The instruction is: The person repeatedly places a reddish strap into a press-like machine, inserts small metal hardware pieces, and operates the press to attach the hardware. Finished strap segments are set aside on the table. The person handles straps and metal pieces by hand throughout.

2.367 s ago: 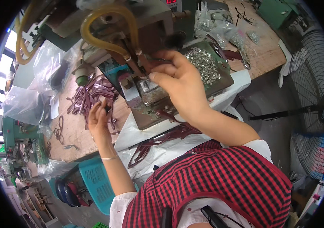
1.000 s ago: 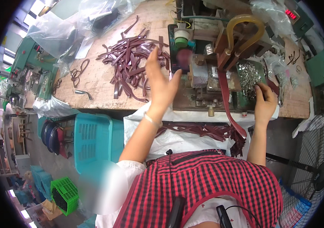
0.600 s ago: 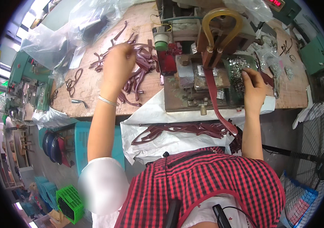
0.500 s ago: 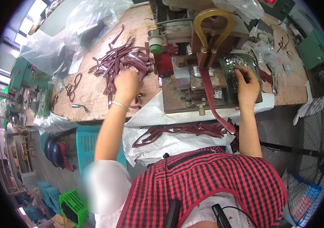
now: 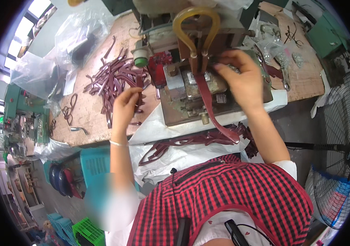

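Pile of dark red straps (image 5: 111, 80) sits on the left part of the wooden tabletop (image 5: 88, 119). Left hand (image 5: 125, 107) is pinched shut on one strap (image 5: 139, 93) at the pile's near edge. Right hand (image 5: 240, 80) rests curled on the press machine (image 5: 195, 61) mid-tabletop, fingertips at a long red strap (image 5: 207, 106) hanging over the front edge; can't tell if it's gripping.

A standing fan (image 5: 349, 151) with a dark wire guard sits at the right, beside the wooden worktop (image 5: 306, 82). Clear plastic bags (image 5: 56, 57) lie crumpled at the worktop's far left corner. Small bags of metal bits (image 5: 279, 55) rest near its right end. Below the worktop's left part stands a turquoise crate (image 5: 95, 164), and a green crate (image 5: 86, 233) is on the floor lower down. A green machine (image 5: 327, 35) stands at the upper right.
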A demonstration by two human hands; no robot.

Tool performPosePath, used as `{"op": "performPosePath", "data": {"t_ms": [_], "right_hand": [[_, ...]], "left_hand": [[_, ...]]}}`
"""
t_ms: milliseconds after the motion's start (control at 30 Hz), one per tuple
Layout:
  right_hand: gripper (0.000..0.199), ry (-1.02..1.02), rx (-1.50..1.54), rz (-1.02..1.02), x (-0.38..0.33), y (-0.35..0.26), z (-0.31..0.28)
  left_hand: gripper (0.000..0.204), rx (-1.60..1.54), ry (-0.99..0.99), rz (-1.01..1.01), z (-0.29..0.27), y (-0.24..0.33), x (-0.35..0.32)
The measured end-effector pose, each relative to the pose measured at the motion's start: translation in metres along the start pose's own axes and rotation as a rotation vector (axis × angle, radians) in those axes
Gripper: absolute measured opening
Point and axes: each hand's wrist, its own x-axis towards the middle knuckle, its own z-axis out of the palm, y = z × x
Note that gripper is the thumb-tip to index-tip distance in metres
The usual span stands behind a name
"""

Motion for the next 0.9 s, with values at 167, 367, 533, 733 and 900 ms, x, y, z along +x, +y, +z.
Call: {"op": "performPosePath", "data": {"t_ms": [167, 367, 533, 733, 900], "right_hand": [[0.029, 0.059, 0.020, 0.022, -0.010, -0.001, 0.024], [0.036, 0.079, 0.314, 0.056, -0.010, 0.005, 0.029], [0.040, 0.019, 0.434, 0.171, -0.014, -0.024, 0.033], [0.045, -0.169, 0.265, 0.012, -0.033, -0.026, 0.001], [0.028, 0.213, -1.128, -0.221, -0.020, 0.084, -0.062]], "left_hand": [[0.013, -0.162, 0.331, -0.004, 0.023, -0.009, -0.030], [0.017, -0.393, 0.185, 0.784, 0.039, 0.122, -0.040], [0.011, -0.139, 0.289, 0.790, 0.064, 0.177, -0.017], [0.012, 0.372, 0.138, 1.183, 0.079, 0.149, -0.036], [0.025, 0.619, 0.088, 1.386, 0.125, 0.129, -0.043]]}}
